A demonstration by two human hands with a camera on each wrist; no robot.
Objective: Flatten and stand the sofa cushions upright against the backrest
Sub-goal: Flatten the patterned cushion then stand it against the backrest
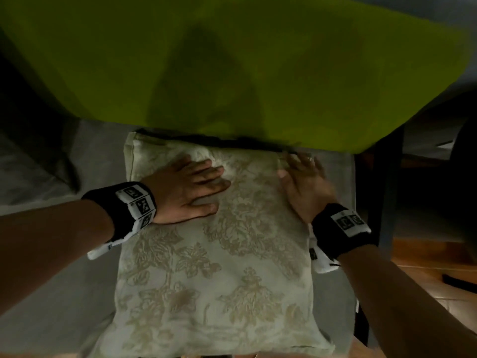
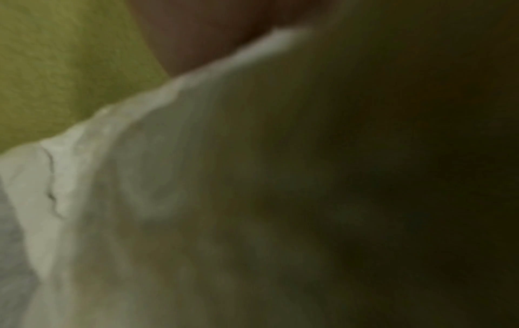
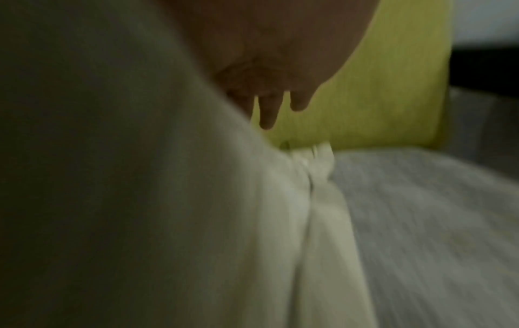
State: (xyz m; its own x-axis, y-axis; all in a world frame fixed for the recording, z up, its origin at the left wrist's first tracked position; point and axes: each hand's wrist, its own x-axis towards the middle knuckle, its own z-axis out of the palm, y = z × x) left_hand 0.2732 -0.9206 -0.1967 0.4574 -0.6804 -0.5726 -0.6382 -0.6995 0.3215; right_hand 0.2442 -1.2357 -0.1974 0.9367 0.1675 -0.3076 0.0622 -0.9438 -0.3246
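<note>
Floral woven cushion (image 1: pixel 216 254), seemingly flat.

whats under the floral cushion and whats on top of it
The floral cushion lies flat on the grey seat. Both hands press flat on top: left hand, right hand. Its far edge tucks under the green cushion; the seat beneath is hidden.
</note>
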